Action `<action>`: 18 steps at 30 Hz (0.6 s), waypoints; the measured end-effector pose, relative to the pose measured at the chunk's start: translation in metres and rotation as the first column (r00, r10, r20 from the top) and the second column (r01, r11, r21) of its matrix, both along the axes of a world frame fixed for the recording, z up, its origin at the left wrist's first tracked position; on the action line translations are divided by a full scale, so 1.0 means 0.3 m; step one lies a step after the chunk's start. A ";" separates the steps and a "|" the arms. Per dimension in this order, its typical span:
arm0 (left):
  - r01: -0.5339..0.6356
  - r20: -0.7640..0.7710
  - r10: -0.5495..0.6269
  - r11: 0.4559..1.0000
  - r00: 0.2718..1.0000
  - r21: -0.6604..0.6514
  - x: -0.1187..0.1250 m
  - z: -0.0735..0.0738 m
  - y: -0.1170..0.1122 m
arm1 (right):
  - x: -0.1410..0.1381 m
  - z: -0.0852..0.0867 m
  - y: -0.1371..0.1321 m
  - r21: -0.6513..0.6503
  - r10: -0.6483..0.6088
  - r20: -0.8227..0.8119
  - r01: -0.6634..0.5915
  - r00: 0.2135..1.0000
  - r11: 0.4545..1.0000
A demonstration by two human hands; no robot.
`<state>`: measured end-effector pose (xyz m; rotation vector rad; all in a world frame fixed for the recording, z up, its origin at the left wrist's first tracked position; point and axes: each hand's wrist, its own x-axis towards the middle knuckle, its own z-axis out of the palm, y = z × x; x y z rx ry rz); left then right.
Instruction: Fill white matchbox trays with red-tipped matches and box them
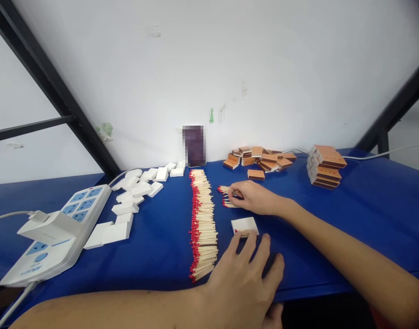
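Note:
My right hand (252,196) is closed in a pinch over a small group of red-tipped matches (226,204) on the blue table; its fingertips partly hide them. Closer to me, my left hand (245,269) lies with fingers spread, their tips at the near edge of a white matchbox tray (245,223). Some matches (243,233) lie in that tray, partly covered by the fingers. To the left of both hands runs a long row of matches (205,219), their red heads facing left.
White matchbox trays (125,207) are scattered at left, beside a white power strip (64,233) with a plugged-in adapter. Orange matchbox sleeves (255,174) lie in a loose pile at the back, and a stack of matchboxes (326,164) stands right. A blurred dark purple item (195,146) leans on the wall.

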<state>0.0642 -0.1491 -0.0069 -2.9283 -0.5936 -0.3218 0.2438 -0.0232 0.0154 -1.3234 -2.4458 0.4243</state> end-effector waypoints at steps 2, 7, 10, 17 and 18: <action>-0.004 0.008 0.004 1.000 1.000 0.003 0.000 -0.001 -0.001 | 0.000 0.005 -0.004 0.020 0.004 -0.018 -0.003 1.000 1.000; -0.007 0.012 0.007 1.000 1.000 0.000 0.003 -0.001 -0.004 | 0.003 0.004 0.004 0.118 -0.057 -0.013 0.058 0.998 0.991; -0.006 0.009 0.006 1.000 1.000 0.000 0.003 0.000 -0.003 | 0.004 0.001 0.008 0.077 -0.062 0.009 0.061 0.998 0.995; -0.008 0.029 0.007 1.000 1.000 0.014 -0.001 -0.003 -0.002 | 0.008 0.001 0.011 0.047 -0.103 0.004 0.102 0.995 0.994; -0.007 0.030 0.007 1.000 1.000 0.015 -0.002 -0.003 -0.003 | 0.008 0.001 0.012 0.044 -0.105 0.008 0.104 0.994 0.994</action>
